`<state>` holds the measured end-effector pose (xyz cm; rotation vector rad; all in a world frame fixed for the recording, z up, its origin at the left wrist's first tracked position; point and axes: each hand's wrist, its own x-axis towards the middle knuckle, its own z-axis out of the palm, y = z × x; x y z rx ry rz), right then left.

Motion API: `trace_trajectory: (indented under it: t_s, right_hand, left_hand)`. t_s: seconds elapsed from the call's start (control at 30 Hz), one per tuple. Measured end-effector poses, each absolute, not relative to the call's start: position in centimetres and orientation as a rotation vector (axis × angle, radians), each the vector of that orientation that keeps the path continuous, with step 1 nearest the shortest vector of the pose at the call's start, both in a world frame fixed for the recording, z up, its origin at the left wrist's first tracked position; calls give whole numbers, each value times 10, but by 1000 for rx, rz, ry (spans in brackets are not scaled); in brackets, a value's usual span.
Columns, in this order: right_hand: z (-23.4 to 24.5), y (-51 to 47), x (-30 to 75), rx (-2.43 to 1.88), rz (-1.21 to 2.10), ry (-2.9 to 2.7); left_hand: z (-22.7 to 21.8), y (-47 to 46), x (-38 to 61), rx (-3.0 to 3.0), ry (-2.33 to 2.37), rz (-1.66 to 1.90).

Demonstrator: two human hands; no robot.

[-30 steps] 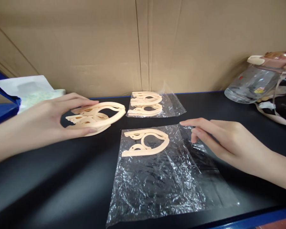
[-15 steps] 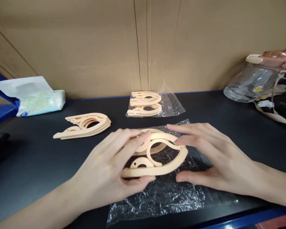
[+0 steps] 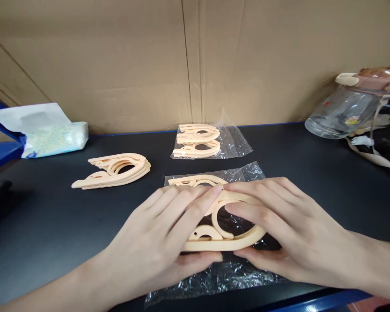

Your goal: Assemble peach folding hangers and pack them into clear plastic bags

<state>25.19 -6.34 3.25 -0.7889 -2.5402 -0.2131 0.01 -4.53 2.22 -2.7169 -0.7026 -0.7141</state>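
Note:
My left hand (image 3: 164, 240) and my right hand (image 3: 279, 227) both grip a cream plastic folding hanger (image 3: 225, 238), thumbs under its lower edge and fingers over the top. The hanger is held just above a crinkled clear plastic bag (image 3: 214, 275) lying on the black tabletop. A second cream hanger (image 3: 195, 180) lies flat at the bag's far end, partly hidden by my fingers.
A small stack of loose cream hangers (image 3: 117, 170) lies to the left. A clear bag with packed hangers (image 3: 199, 141) sits by the cardboard wall. A tissue pack (image 3: 48, 130) is far left, a clear water jug (image 3: 347, 110) lies far right. The blue table edge (image 3: 312, 301) runs along the front.
My left hand set down the stack at the left, keeping one hanger, and brought it over the bag. My right hand joined it, and both drew the hanger nearer to me.

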Motion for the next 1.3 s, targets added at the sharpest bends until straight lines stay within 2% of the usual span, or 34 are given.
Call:
trace_trajectory:
  t_s: [0.3,0.37,0.57,0.9,1.07,1.3]
  right_hand:
    - [68,-34,318,-1197,-130,-2505]
    - [71,-28,337,-1355,-83,-2521]
    - [70,-31,362,-1470,-88,-2630]
    - [59,-43,341,-1244,8,-2796]
    - [49,-47,312,-1221,225,-2803]
    - [43,-50,300,-1119,344,-2779]
  left_hand:
    - [15,-12,-31,-3030,-989,-421]
    - [12,-6,-37,-3069,-1024,-378]
    - [8,0,-38,-3130,-975,-280]
    - [5,-1,-37,-3109,-998,-263]
    - [4,-2,-36,-3087,-1035,-359]
    - [2,1,-39,-3099,-1001,-315]
